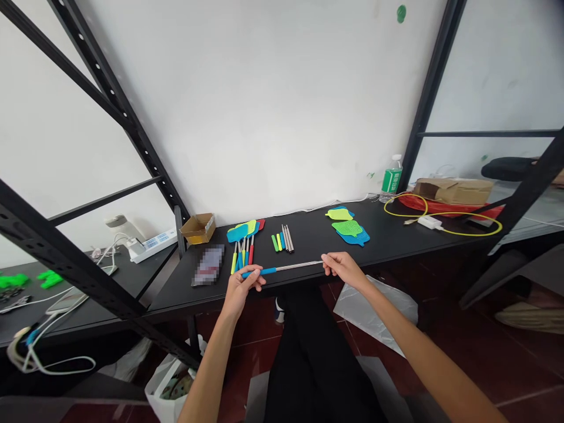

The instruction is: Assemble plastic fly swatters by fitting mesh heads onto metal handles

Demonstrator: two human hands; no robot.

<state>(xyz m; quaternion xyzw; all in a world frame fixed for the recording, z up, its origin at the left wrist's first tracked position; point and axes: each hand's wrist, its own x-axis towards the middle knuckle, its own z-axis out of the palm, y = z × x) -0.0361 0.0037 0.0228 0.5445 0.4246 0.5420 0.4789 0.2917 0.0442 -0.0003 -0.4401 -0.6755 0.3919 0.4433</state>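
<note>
My left hand [245, 283] is closed around the blue grip of a telescopic metal rod [299, 265]. At the rod's other end, the fingers of my right hand [342, 267] pinch its thin tip. The rod is stretched almost level over the table's front edge. Behind my left hand lie several assembled fly swatters [240, 234] with coloured grips. Loose coloured grips [278, 242] and bare metal rods [287, 239] are side by side in the middle. Loose swatter heads, yellow-green ones [339, 214] and a green one on blue [348, 228], rest beyond my right hand.
A small cardboard box [198, 228] and a blurred-out flat item [208, 265] are at the table's left. To the right stand a water bottle [390, 179], a yellow cable [476, 234] and a brown carton [456, 191]. Black shelf posts [434, 82] frame both sides.
</note>
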